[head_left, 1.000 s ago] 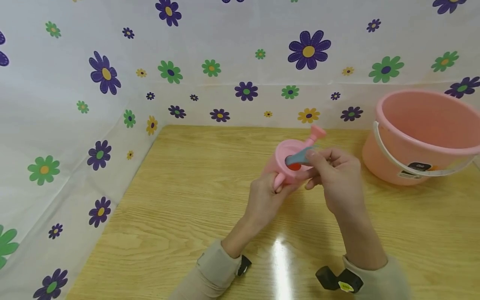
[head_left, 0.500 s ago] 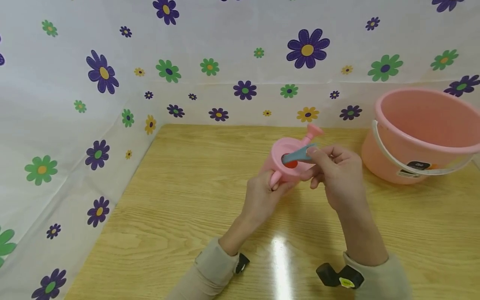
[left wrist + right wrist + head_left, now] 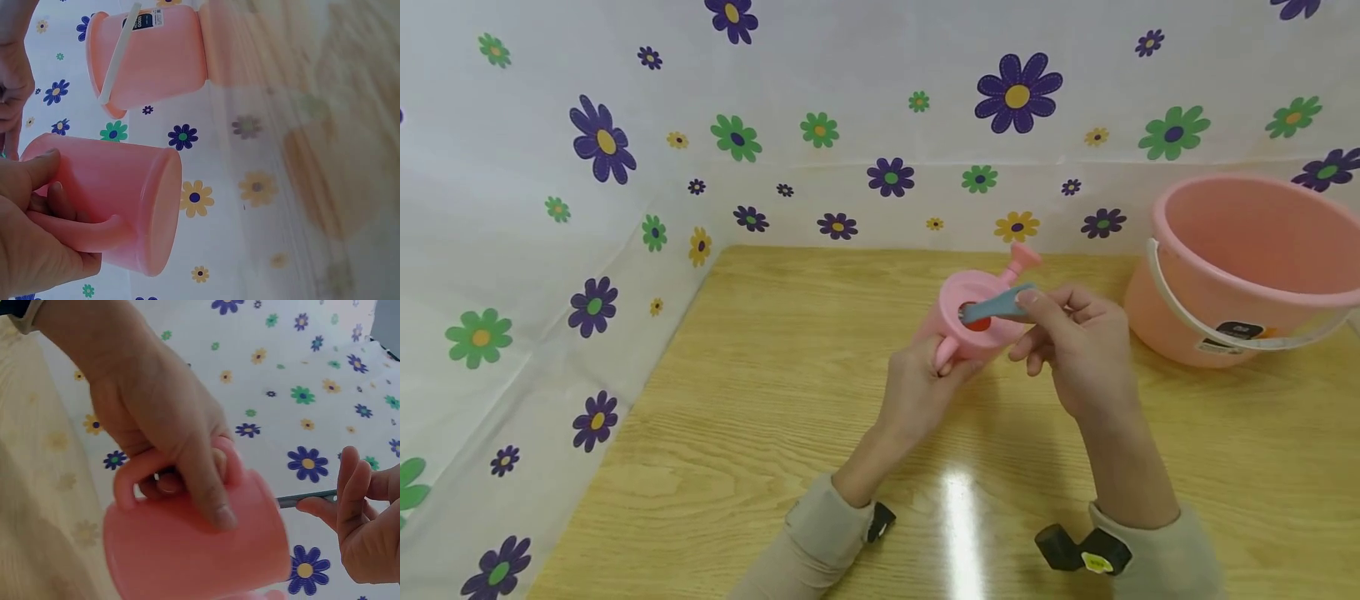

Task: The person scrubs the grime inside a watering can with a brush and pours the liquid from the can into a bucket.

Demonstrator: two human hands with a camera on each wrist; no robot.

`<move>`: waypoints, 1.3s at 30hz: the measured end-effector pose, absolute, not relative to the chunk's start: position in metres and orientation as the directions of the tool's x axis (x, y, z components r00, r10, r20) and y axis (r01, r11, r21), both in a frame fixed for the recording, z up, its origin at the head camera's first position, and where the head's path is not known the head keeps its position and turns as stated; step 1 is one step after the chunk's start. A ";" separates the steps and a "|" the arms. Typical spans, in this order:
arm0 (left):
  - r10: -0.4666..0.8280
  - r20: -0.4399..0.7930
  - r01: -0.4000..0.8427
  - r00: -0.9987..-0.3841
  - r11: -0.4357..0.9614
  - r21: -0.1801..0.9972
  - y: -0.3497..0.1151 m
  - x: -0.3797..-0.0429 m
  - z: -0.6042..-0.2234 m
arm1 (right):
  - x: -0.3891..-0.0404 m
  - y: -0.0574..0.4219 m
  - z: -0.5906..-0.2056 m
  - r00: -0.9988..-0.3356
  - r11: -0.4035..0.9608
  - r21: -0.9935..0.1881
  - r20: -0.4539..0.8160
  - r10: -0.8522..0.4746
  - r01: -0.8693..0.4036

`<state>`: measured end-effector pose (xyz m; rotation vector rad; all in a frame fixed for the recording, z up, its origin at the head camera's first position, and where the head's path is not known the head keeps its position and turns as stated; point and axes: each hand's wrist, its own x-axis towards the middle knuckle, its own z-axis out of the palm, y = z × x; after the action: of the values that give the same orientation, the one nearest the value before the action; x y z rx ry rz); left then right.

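My left hand (image 3: 913, 387) grips the handle of a small pink watering can (image 3: 928, 325), which is tilted so its round opening faces up toward the head camera. In the left wrist view its smooth side and base show, with curled fingers around the handle. Between thumb and fingers, my right hand (image 3: 1090, 350) pinches a slim, flat blue tool (image 3: 996, 307). The tool's narrow end, with a pale tip, lies at the can's opening; its exact kind is unclear. Something red (image 3: 977, 322) shows inside the opening. The right wrist view shows the tool's thin edge (image 3: 306, 499) beside the can.
A large pink bucket (image 3: 1195, 308) with a white handle stands at the right on the wood-grain table (image 3: 760, 358). Behind and to the left hangs a white flower-print sheet (image 3: 850, 83). The can's sprinkler spout (image 3: 1021, 260) points toward the back, near the right hand.
The watering can and left hand have shifted slightly left and back. The blue tool's narrow end sits a little farther left, with its pale tip now visible. Both holds are unchanged.
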<state>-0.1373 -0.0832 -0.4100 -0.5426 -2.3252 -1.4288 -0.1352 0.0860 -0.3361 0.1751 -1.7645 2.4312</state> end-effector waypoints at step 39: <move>0.163 0.497 0.514 -0.852 0.432 0.741 -0.086 -0.137 -0.411 | -0.130 0.079 -0.339 -0.910 0.065 -0.909 0.407 -0.079 -0.412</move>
<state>-0.1372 -0.0863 -0.4108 -0.5787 -2.3386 -1.3919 -0.1304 0.0793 -0.3387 0.4972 -2.0939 1.9278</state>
